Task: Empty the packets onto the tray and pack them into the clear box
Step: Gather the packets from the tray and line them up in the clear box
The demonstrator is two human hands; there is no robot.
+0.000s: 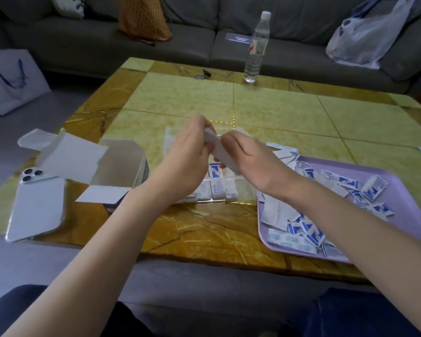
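fingers of left hand and right hand pinch a white packet; likely light, floppy, best held at ends

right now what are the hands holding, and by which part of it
Both hands hold a white packet over the clear box: the left hand pinches its upper end, the right hand grips its lower part.
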